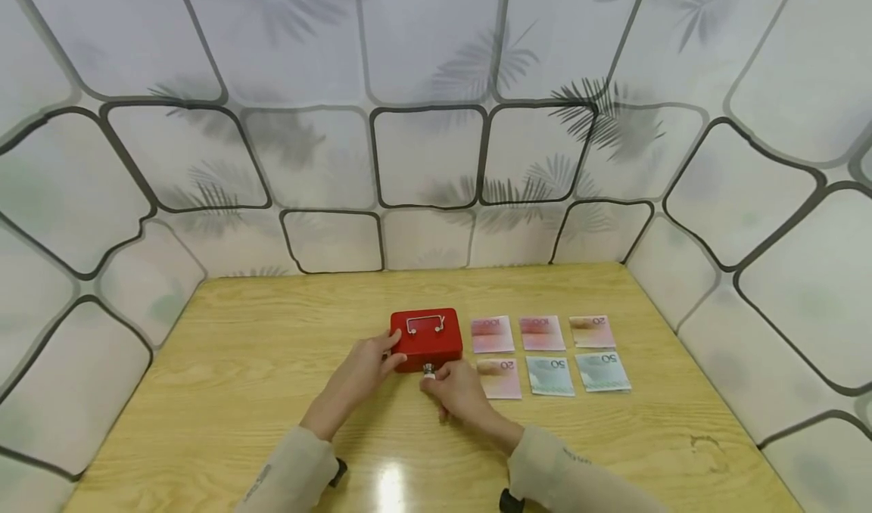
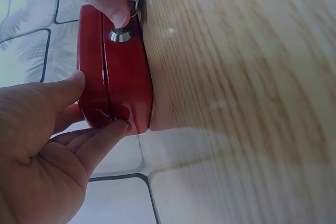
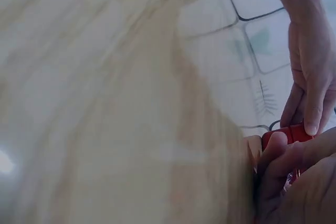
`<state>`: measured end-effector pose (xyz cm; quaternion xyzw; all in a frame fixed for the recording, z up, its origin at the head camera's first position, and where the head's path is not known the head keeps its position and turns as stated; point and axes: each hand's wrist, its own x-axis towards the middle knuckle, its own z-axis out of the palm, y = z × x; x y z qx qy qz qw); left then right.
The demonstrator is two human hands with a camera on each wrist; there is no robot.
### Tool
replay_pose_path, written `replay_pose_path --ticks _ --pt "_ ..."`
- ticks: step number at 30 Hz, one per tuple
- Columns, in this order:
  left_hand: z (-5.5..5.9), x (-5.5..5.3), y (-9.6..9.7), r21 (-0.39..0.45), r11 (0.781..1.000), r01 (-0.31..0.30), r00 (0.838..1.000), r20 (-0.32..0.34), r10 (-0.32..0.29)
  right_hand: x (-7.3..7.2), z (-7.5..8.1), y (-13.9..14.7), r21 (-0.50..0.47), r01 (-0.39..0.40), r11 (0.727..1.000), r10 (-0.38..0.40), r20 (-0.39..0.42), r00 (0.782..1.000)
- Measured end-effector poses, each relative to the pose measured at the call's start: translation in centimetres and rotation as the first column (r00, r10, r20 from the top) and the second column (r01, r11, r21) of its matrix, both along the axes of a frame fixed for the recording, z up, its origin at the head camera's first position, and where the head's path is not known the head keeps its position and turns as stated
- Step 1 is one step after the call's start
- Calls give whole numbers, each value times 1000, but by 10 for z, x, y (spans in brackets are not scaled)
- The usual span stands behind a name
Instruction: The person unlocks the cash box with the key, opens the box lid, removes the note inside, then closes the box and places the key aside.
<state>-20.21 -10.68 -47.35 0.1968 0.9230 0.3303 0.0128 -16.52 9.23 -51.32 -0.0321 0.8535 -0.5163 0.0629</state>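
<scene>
A red cash box [image 1: 444, 343] with a wire handle on its lid sits closed on the table. My left hand [image 1: 362, 368] grips its left end, thumb and fingers on either side of the corner. On the front face is a round silver lock [image 2: 121, 36]. At that lock, my right hand [image 1: 465, 393] pinches a key [image 2: 122, 30] between thumb and finger, its head mostly hidden by them. A thin metal ring [image 2: 136, 7] hangs beside these fingers. In the right wrist view, the right hand covers much of the box.
Right of the box, banknotes lie in two rows: pink 100 notes [image 1: 493, 334], 20 notes [image 1: 593, 332] and green 50 notes [image 1: 550, 377]. The wooden table [image 1: 272, 331] meets patterned cloth walls [image 1: 327, 157] at its back and sides.
</scene>
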Motion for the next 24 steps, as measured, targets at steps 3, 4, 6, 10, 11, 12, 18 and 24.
replay_pose_path --ticks 3,4,6,10,11,12,18,24 --pt "-1 1 0 -18 1000 10 999 -42 -10 1 2 -2 181 -42 983 63 -107 992" --pt "-1 2 1 -22 1000 11 998 -57 -12 2 3 -3 265 -47 963 90 -151 984" --pt "-1 3 1 -21 1000 10 997 -76 -11 4 7 -6 424 -37 905 148 -232 961" --pt "-1 5 1 -1 1000 -8 997 -73 8 5 12 -11 589 1 808 207 -287 935" --pt "-1 5 1 4 1000 -8 997 -72 8 5 12 -12 612 10 791 216 -294 931" --pt "-1 5 1 8 1000 -6 997 -72 7 5 13 -13 636 15 772 228 -299 927" --pt "0 5 0 -9 1000 12 995 -94 -13 4 16 -15 770 18 637 319 -285 904" --pt "1 5 -1 -24 1000 0 998 -69 -2 -2 15 -11 647 -59 760 239 -194 951"
